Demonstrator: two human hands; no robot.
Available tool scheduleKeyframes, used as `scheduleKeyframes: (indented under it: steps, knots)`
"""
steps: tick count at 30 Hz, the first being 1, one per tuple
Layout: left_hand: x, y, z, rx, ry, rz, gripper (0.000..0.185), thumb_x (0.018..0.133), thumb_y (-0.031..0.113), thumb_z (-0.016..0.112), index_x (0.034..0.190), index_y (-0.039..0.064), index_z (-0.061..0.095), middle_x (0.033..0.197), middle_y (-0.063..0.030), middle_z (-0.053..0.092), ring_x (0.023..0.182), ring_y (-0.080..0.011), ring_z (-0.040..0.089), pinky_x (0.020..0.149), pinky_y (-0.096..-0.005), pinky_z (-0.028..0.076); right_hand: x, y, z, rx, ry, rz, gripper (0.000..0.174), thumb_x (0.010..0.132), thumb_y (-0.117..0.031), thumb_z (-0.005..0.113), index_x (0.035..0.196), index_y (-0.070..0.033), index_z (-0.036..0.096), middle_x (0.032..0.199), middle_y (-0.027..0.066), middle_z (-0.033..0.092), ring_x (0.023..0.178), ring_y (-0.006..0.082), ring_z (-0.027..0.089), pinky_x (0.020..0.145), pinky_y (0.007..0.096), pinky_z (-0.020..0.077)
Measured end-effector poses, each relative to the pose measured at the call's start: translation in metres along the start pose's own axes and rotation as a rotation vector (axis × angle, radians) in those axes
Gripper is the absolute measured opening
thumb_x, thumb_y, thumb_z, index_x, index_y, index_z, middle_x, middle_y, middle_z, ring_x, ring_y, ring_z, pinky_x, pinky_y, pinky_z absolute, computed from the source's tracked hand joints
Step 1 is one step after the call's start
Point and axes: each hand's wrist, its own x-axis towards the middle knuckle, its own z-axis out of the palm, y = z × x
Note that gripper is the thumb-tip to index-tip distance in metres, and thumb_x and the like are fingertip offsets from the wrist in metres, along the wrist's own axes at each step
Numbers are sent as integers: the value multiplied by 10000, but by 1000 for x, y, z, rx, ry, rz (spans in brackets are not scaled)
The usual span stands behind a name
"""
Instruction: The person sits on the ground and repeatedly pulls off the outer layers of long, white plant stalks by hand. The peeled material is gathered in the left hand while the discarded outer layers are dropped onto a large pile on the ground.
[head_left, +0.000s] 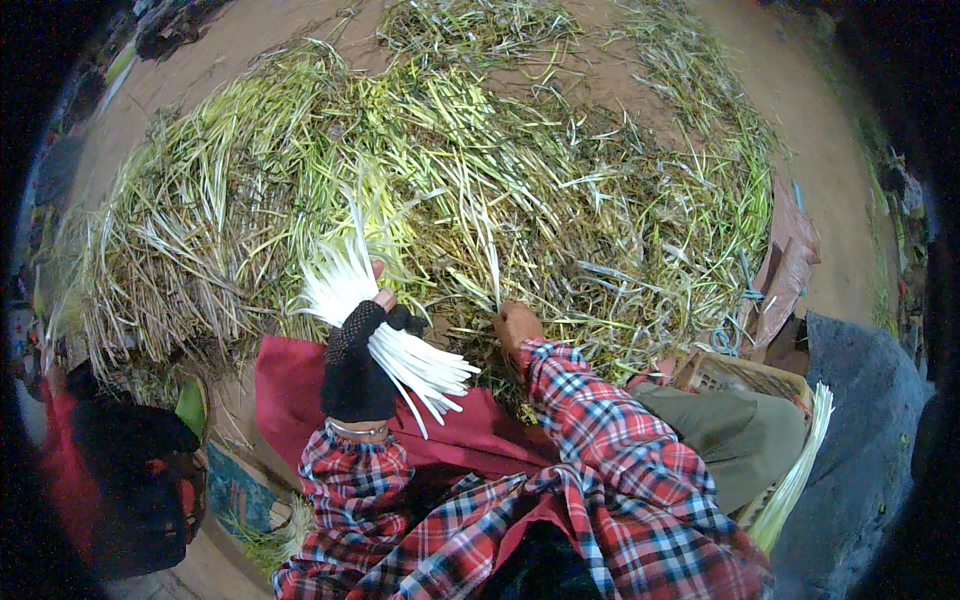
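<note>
My left hand (386, 311), in a black fingerless glove, grips a bundle of white stalks (420, 364) about its middle; the stalks fan out on both sides of the fist. To its right, my right hand (517, 326) is bare and sits at the near edge of a broad heap of green and yellowish leafy stalks (465, 172). A long pale stalk (491, 251) runs from the heap down to the right hand's fingers. Whether those fingers grip it cannot be told. A red cloth (450, 427) lies under both forearms.
A plastic crate (739, 375) stands at the right, by an olive-clad knee. Another bundle of pale stalks (799, 465) lies beside dark blue-grey cloth (855, 435). At lower left are a person in dark clothing (127, 472) and a teal container (244, 487). Bare brown ground shows beyond the heap.
</note>
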Motion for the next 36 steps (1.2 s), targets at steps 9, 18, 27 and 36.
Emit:
scheduleKeyframes:
  steps: [9,18,27,36]
  knots:
    - [2,-17,1,497,77,-75,240,715,122,607,923,8,573,796,-83,595,676,-145,558,597,-249,457,-41,-53,-117,269,70,-298,130,803,-193,495,837,-74,458,606,163,537,532,345,528,491,433,413]
    - [-5,-38,-23,939,-345,457,444,634,-58,541,1060,66,555,940,-112,590,905,-261,548,825,-357,400,-80,-113,-157,81,348,-638,105,666,-109,544,711,-62,461,572,110,520,481,291,530,413,396,419]
    - [-4,-26,-6,179,-23,-30,165,665,118,666,792,31,608,717,-51,586,638,-132,552,584,-241,446,-100,-75,-193,-5,83,-523,106,666,-163,506,715,-70,497,575,142,533,499,331,527,469,425,425]
    - [-1,-7,-17,51,21,31,308,730,152,582,973,-36,550,851,-92,563,774,-201,542,734,-280,451,-123,-16,-261,97,-72,-478,111,671,-164,544,735,-76,524,540,143,497,478,304,511,444,385,401]
